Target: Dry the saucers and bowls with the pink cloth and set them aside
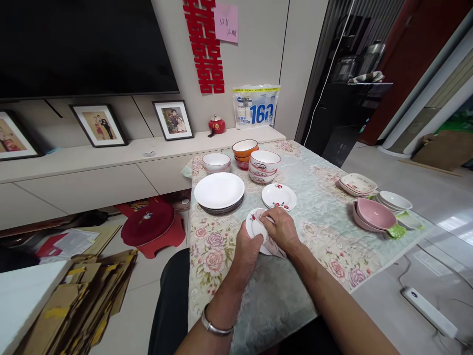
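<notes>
My left hand (247,249), a bangle on its wrist, grips a small white plate (251,228) with a red flower by its rim. The plate is tilted above the table's near part. My right hand (283,228) is closed on a pale cloth (274,247), pressed against the plate's face; part of the cloth hangs below the fingers. Just beyond my hands lie white plates with red flowers (271,195). To their left stands a stack of larger white plates (219,189).
Behind the plates stand white bowls (265,161), orange bowls (244,146) and more white bowls (216,161). Pink leaf-handled bowls (374,213), square dishes (357,183) and small white bowls (394,200) sit near the right edge of the flowered tablecloth (212,259).
</notes>
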The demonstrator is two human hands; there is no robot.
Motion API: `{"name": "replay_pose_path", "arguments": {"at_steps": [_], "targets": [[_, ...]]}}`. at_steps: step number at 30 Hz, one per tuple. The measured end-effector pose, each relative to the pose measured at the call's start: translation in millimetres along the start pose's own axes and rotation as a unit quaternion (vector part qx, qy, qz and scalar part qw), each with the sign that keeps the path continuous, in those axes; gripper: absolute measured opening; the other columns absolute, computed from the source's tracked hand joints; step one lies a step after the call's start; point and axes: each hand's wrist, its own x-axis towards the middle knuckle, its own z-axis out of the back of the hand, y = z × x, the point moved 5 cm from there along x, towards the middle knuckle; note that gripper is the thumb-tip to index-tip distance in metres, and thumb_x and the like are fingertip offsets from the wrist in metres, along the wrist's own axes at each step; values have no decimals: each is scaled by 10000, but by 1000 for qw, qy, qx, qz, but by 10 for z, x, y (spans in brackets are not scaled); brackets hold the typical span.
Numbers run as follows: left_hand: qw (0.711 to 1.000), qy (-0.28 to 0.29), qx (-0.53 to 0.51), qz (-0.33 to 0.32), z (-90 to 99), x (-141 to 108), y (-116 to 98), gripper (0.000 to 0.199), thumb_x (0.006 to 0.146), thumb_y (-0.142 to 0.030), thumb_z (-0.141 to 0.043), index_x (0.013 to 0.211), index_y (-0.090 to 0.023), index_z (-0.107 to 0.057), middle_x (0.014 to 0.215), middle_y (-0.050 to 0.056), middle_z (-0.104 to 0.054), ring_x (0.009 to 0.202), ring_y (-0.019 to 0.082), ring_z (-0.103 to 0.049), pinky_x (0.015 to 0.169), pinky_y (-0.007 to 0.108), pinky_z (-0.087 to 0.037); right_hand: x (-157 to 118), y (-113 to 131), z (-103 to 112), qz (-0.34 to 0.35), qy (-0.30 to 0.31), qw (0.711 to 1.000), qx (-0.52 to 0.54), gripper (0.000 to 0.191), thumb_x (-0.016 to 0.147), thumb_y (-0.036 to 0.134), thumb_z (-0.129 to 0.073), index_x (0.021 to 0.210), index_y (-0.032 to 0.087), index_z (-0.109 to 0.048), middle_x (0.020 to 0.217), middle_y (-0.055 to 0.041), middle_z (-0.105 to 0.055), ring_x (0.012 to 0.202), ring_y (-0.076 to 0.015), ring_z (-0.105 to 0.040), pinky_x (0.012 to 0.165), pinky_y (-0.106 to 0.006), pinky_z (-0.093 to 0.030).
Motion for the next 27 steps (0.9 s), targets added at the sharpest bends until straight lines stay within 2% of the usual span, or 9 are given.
{"name": "replay_pose_path", "arguments": {"at_steps": [4, 6, 8, 12, 14, 16, 19, 21, 27], "targets": [[1000, 27, 6, -5, -40, -27, -56, 599, 571, -77, -618, 1163, -166, -592, 1087, 68, -701, 974, 236, -635, 852, 325, -495, -54, 222, -2, 84, 44, 991, 91, 94, 887, 235, -606, 833, 222, -681, 821, -30, -664, 835, -186, -605, 795, -314, -454], [999, 34, 8, -5, -52, -41, -67, 581, 582, -82, -622, 1156, -160, -589, 1073, 68, -699, 963, 231, -635, 842, 316, -494, -57, 258, 3, 109, 60, 987, 104, 99, 885, 232, -612, 814, 221, -679, 804, -21, -663, 826, -179, -605, 793, -311, -449], [999, 36, 2, 2, -56, -53, -62, 591, 584, -72, -598, 1169, -159, -581, 1061, 66, -698, 953, 227, -637, 831, 315, -497, -49, 187, 17, 86, 40, 993, 76, 97, 883, 231, -610, 818, 213, -680, 811, -33, -666, 834, -192, -603, 799, -324, -447], [999, 31, -3, 17, -57, -68, -51, 612, 574, -64, -578, 1178, -163, -583, 1059, 64, -701, 946, 232, -637, 829, 329, -509, -53, -49, 59, -21, -34, 999, -21, 89, 861, 200, -591, 841, 182, -676, 829, -82, -666, 861, -239, -593, 800, -361, -450], [999, 31, 3, 18, -62, -69, -59, 608, 569, -64, -585, 1168, -164, -590, 1055, 64, -704, 948, 234, -635, 831, 329, -510, -59, -50, 66, -25, -45, 998, -34, 86, 854, 189, -589, 842, 184, -674, 831, -84, -664, 867, -243, -588, 807, -364, -448], [999, 37, 9, 19, -70, -64, -65, 612, 564, -64, -583, 1168, -166, -590, 1025, 60, -708, 927, 232, -637, 803, 319, -512, -58, 43, 54, 16, -32, 999, -6, 87, 866, 201, -594, 844, 199, -677, 835, -67, -665, 859, -227, -590, 808, -351, -446], [999, 40, 8, 14, -71, -48, -62, 595, 559, -69, -595, 1146, -167, -594, 1000, 56, -707, 902, 225, -636, 761, 296, -505, -64, 209, 12, 100, 25, 993, 60, 95, 888, 237, -611, 827, 221, -682, 816, -31, -661, 827, -193, -594, 790, -326, -439], [999, 37, 2, 13, -60, -36, -46, 592, 551, -66, -603, 1134, -167, -603, 1003, 55, -706, 901, 221, -635, 762, 290, -501, -66, 219, 1, 114, 39, 991, 59, 96, 888, 243, -617, 821, 228, -683, 811, -25, -659, 829, -193, -591, 794, -332, -430], [998, 58, -24, 21, -65, -34, -18, 671, 540, -40, -572, 1195, -181, -604, 1029, 49, -700, 930, 228, -632, 795, 305, -501, -62, -39, 93, -11, -64, 996, -60, 69, 860, 197, -595, 833, 189, -658, 814, -81, -645, 847, -246, -563, 782, -368, -427]]}}
